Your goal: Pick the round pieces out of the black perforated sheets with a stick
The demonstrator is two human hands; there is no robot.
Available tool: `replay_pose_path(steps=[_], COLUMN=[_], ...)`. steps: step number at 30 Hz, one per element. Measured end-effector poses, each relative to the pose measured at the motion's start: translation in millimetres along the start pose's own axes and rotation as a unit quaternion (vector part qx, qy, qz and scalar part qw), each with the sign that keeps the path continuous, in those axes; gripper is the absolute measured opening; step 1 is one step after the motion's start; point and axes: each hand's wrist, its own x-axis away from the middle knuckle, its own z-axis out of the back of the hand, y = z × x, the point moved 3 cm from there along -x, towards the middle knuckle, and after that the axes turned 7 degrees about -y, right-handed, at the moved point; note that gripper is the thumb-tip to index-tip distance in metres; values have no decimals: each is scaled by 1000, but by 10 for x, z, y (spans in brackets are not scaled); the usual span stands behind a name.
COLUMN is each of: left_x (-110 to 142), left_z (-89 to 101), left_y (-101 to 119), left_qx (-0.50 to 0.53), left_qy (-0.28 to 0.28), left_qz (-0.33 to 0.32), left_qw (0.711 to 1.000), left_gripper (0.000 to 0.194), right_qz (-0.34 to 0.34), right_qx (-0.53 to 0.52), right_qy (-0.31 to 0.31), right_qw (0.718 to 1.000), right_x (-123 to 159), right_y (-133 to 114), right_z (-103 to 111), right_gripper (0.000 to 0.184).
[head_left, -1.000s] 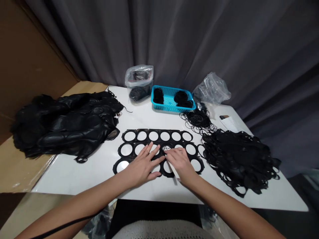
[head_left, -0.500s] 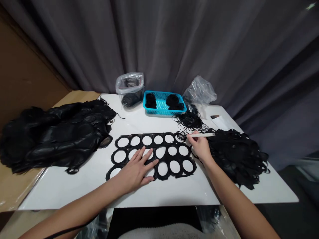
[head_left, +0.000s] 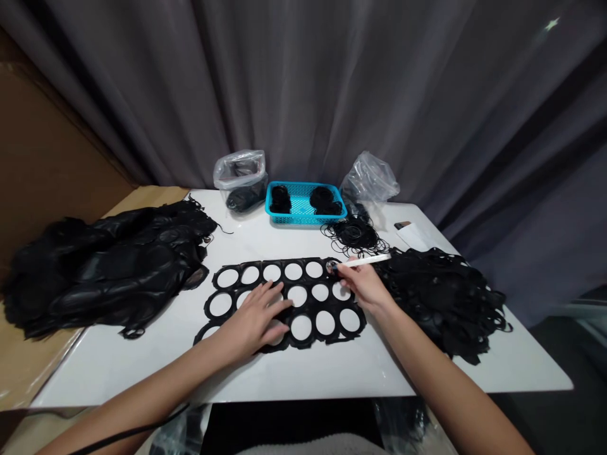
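Observation:
A black rubber-like sheet with rows of round holes lies flat on the white table. My left hand rests on its left-middle part, palm down, fingers spread. Between the fingers of my right hand is a white pen-like tool, its shaft pointing up to the right. That hand is over the sheet's top right corner, at the last hole of the far row. Something thin and dark shows at its fingertips, too small to make out. Just behind lies a tangle of thin black rings.
A blue basket with black ring bundles stands at the back, between two clear plastic bags. Black sheets are heaped at left, and holed black scraps at right. A white paper lies behind the scraps.
My right hand has moved left and slightly nearer with the white tool, onto the sheet's top right hole. My left hand stays spread on the sheet. The whole view has shifted slightly.

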Motion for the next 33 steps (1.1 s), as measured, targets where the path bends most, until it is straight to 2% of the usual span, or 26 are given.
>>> replay_pose_path(steps=[3, 5, 6, 8, 11, 13, 14, 16, 19, 21, 24, 25, 27, 30, 33], left_x=[-304, -549, -667, -868, -1052, -1127, -1163, -1232, -1283, -1229, -988, -883, -675, -466, -410], left_z=[173, 263, 292, 312, 290, 266, 251, 211, 111, 30, -93, -134, -206, -290, -313], left_y=[21, 46, 62, 97, 130, 128, 120, 93, 71, 82, 124, 142, 182, 165, 105], left_qx=[136, 233, 279, 362, 472, 528, 544, 526, 441, 403, 345, 310, 148, -3, -50], left_qy=[34, 44, 32, -31, -136, -160, -155, -120, -66, -33, 2, 0, -6, -27, -52], left_qz=[28, -7, -34, -80, -93, -83, -78, -68, -45, -27, -11, -19, -71, -117, -121], left_qw=[990, 972, 959, 928, 866, 830, 821, 839, 894, 914, 939, 951, 986, 993, 990], left_gripper=[53, 60, 62, 68, 71, 66, 63, 57, 51, 44, 27, 23, 29, 49, 58], right_qz=[-67, -90, -98, -106, -100, -104, -111, -131, -132, -97, -22, -6, 14, 34, 59], right_qx=[-80, -113, -124, -138, -144, -143, -143, -146, -166, -181, -150, -119, -30, 127, 252], right_qy=[-78, -113, -121, -124, -110, -116, -126, -160, -181, -142, -55, -44, -51, -101, -125], right_qw=[991, 983, 980, 977, 978, 977, 975, 967, 960, 968, 987, 992, 998, 986, 958], right_x=[143, 236, 275, 335, 404, 458, 488, 544, 554, 491, 372, 345, 319, 340, 385], right_y=[31, 1, -19, -53, -71, -54, -39, -7, 14, 2, -18, -9, 40, 161, 240], right_z=[-190, -299, -339, -380, -351, -311, -294, -274, -231, -157, -22, 0, -7, -101, -170], right_gripper=[41, 38, 37, 36, 34, 31, 29, 28, 30, 33, 36, 36, 35, 29, 22])
